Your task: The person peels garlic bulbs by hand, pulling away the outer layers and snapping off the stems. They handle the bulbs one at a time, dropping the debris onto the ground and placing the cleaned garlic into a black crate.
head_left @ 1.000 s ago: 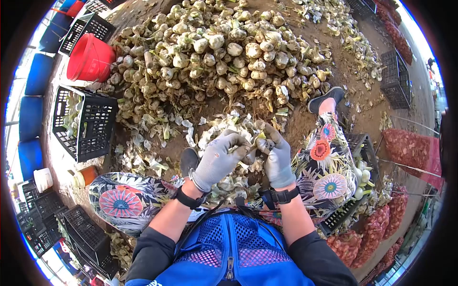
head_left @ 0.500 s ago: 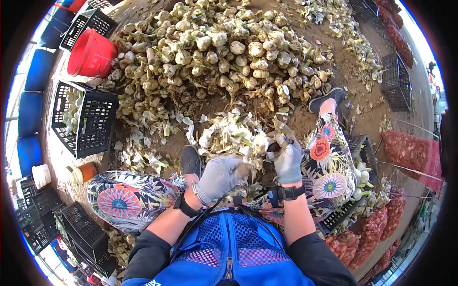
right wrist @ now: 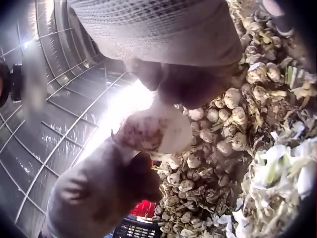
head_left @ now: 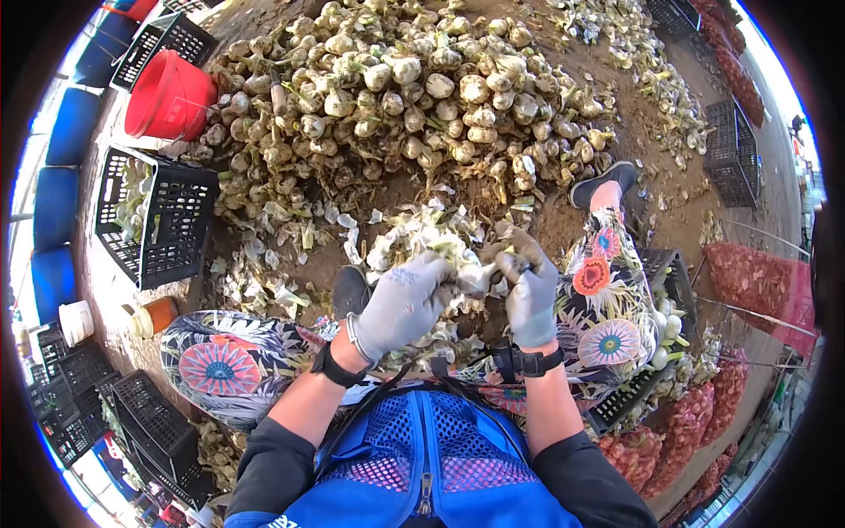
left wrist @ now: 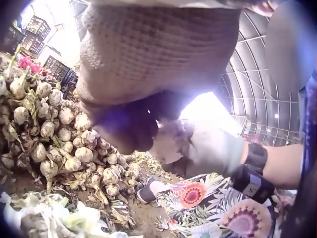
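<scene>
Surroundings, head view: a big pile of loose bulbs (head_left: 414, 97) fills the upper middle. A red bucket (head_left: 172, 97) sits upper left, with a black crate (head_left: 180, 207) below it. A heap of peelings (head_left: 422, 238) lies just beyond your hands, and a second crate (head_left: 660, 264) stands by your right knee. Nothing covers your hands (the wrist views are mostly glove).

Change: half a second ago your left hand (head_left: 400, 304) sat lower, apart from the bulb (head_left: 480, 277). It has since come up to meet it.

Pose: both gloved hands join at frame centre, just above your lap. The fingers of your right hand (head_left: 528, 295) are curled round the bulb. Your left fingertips pinch its near side, with the wrist bent inward.
</scene>
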The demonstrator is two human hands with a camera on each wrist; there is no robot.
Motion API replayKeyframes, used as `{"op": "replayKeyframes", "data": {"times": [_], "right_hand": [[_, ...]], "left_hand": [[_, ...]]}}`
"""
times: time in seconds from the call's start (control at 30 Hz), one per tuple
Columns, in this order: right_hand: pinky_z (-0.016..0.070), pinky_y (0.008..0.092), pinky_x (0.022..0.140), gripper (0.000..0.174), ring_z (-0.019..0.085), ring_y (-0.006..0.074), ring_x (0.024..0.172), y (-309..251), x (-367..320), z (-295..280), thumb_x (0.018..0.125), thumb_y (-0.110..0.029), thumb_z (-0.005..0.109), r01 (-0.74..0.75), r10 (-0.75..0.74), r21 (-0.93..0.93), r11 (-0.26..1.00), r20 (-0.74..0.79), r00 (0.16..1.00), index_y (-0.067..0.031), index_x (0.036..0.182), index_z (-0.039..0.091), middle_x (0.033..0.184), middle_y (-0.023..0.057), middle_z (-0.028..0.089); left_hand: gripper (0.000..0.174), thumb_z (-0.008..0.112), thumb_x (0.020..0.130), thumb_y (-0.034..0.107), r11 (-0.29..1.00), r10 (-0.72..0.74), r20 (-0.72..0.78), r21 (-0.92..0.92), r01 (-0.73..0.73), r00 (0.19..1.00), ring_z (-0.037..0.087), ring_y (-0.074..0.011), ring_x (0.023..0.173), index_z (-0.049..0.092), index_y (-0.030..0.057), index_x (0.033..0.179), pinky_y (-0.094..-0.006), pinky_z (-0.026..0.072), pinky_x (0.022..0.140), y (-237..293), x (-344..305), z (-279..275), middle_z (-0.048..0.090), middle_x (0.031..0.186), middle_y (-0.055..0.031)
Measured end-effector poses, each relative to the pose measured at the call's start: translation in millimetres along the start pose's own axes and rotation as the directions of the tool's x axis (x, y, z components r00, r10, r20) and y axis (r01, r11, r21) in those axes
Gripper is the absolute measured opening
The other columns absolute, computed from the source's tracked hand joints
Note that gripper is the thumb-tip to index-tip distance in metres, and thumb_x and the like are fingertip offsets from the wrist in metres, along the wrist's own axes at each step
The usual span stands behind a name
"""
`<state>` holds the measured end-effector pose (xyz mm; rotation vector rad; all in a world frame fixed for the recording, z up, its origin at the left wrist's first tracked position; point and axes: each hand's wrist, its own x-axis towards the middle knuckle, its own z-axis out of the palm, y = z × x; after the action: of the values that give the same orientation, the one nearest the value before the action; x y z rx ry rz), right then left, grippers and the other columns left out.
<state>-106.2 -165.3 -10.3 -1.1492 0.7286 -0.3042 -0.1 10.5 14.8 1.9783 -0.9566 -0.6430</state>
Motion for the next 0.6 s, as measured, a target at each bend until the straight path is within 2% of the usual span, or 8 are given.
{"op": "replayKeyframes", "data": {"times": [0.13,0.2,0.27,0.33,0.37,0.5,0.53,0.6], "right_hand": [[0.0480,0.0216,0.059,0.033,0.063,0.0130,0.062,21,12,-22,0.091,0.001,0.061,-0.047,0.099,0.267,0.963,-0.188,0.977,0.0009,0.125,0.060,0.089,0.0128,0.071],[0.0477,0.0210,0.057,0.031,0.063,0.0135,0.064,20,14,-23,0.093,0.001,0.059,-0.051,0.127,0.366,0.929,-0.185,0.975,0.0002,0.124,0.059,0.089,0.0146,0.070],[0.0483,0.0215,0.058,0.031,0.063,0.0135,0.066,25,18,-28,0.093,0.001,0.059,-0.073,0.206,0.492,0.868,-0.223,0.953,-0.0002,0.124,0.058,0.089,0.0147,0.070],[0.0486,0.0217,0.058,0.029,0.063,0.0133,0.068,28,13,-25,0.093,0.000,0.059,-0.086,0.196,0.464,0.882,-0.196,0.961,-0.0005,0.123,0.058,0.089,0.0145,0.070],[0.0489,0.0219,0.058,0.028,0.063,0.0131,0.069,28,10,-19,0.094,-0.001,0.060,-0.098,0.187,0.435,0.895,-0.165,0.969,-0.0009,0.122,0.059,0.090,0.0142,0.070],[0.0558,0.0340,0.083,0.032,0.066,0.0187,0.092,35,1,8,0.099,-0.012,0.058,-0.180,0.218,0.415,0.892,-0.046,0.975,-0.0037,0.130,0.055,0.104,0.0093,0.068],[0.0558,0.0340,0.083,0.032,0.066,0.0187,0.092,31,0,8,0.099,-0.012,0.058,-0.180,0.218,0.414,0.892,-0.047,0.975,-0.0037,0.130,0.055,0.104,0.0093,0.068],[0.0565,0.0383,0.086,0.035,0.067,0.0209,0.097,22,0,8,0.100,-0.016,0.057,-0.278,0.280,0.513,0.812,0.076,0.957,-0.0029,0.132,0.054,0.109,0.0103,0.067]], "left_hand": [[0.012,0.065,0.089,0.015,0.995,0.022,0.199,0.093,-0.041,0.980,0.063,-0.0365,0.087,0.063,0.0048,0.094,-0.0433,0.0503,0.072,-12,-23,16,0.060,0.089,-0.0152],[0.023,0.062,0.092,0.027,0.924,-0.178,0.385,0.381,0.020,0.906,0.063,-0.0369,0.088,0.064,0.0044,0.095,-0.0443,0.0508,0.075,-31,-31,28,0.061,0.091,-0.0162],[0.034,0.059,0.095,0.038,0.863,-0.274,0.312,0.498,0.089,0.910,0.063,-0.0390,0.091,0.066,0.0039,0.096,-0.0456,0.0502,0.079,-28,-26,25,0.062,0.092,-0.0188],[0.040,0.060,0.095,0.041,0.980,-0.191,0.115,0.082,0.182,0.975,0.064,-0.0400,0.091,0.066,0.0017,0.098,-0.0459,0.0497,0.079,-24,-18,20,0.062,0.096,-0.0219],[0.042,0.061,0.095,0.041,0.995,-0.101,0.050,0.033,0.100,0.994,0.064,-0.0396,0.088,0.066,0.0000,0.099,-0.0436,0.0499,0.077,-26,-12,23,0.064,0.093,-0.0220],[0.026,0.060,0.096,0.026,0.967,-0.148,-0.039,-0.217,0.136,0.988,0.064,-0.0336,0.073,0.066,0.0003,0.092,-0.0405,0.0492,0.068,-6,1,29,0.066,0.079,-0.0169],[0.026,0.060,0.096,0.026,0.966,-0.148,-0.038,-0.218,0.136,0.988,0.064,-0.0336,0.073,0.066,0.0003,0.092,-0.0405,0.0492,0.068,-6,0,26,0.066,0.079,-0.0169],[0.024,0.057,0.096,0.021,0.806,-0.240,0.231,-0.494,0.327,0.943,0.060,-0.0177,0.071,0.066,-0.0002,0.092,-0.0354,0.0476,0.066,-7,-5,16,0.064,0.074,-0.0093]]}}
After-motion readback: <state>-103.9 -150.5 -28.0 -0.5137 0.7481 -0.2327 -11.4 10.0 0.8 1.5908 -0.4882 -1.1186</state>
